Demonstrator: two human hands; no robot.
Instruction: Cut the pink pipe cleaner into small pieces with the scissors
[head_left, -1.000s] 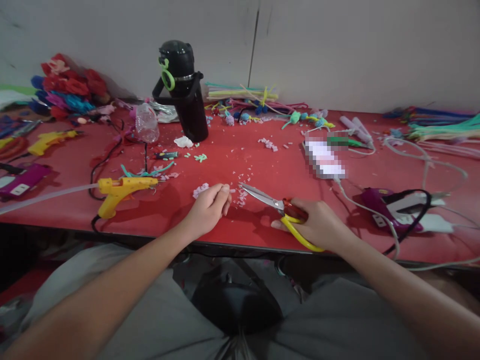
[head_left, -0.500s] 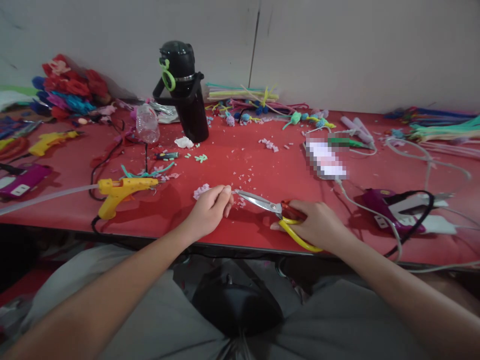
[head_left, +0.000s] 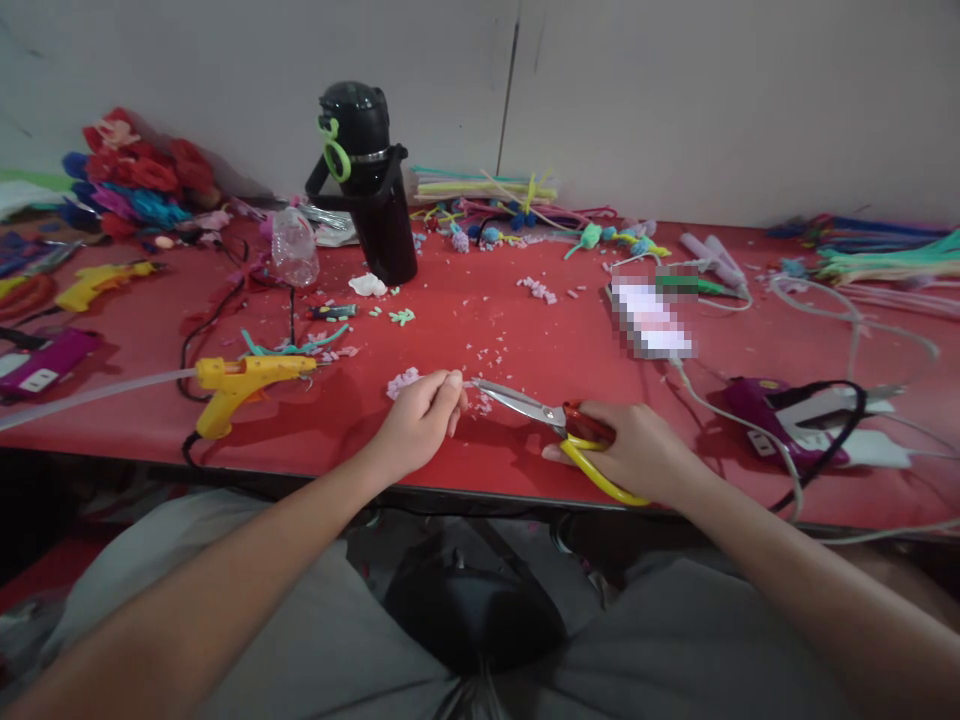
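Note:
My left hand [head_left: 420, 420] rests near the front edge of the red table [head_left: 465, 320], fingers pinched together on something tiny that I cannot make out. A small pink fuzzy piece [head_left: 401, 381] lies just left of its knuckles. My right hand [head_left: 637, 450] grips the yellow and red handles of a pair of scissors [head_left: 551, 420]. The steel blades point left, and their tips almost touch my left fingertips. Small pale clippings [head_left: 484, 400] lie scattered under the blades.
A yellow glue gun [head_left: 240, 385] lies to the left with its cord. A black flask [head_left: 371, 185] and a clear bottle [head_left: 294, 247] stand further back. Pipe cleaners [head_left: 487, 190] line the wall. A phone [head_left: 649, 320], cables and a purple device [head_left: 765, 410] lie right.
The scissors have slid left toward my left hand, so the blade tips now reach my fingertips. My left hand has barely moved.

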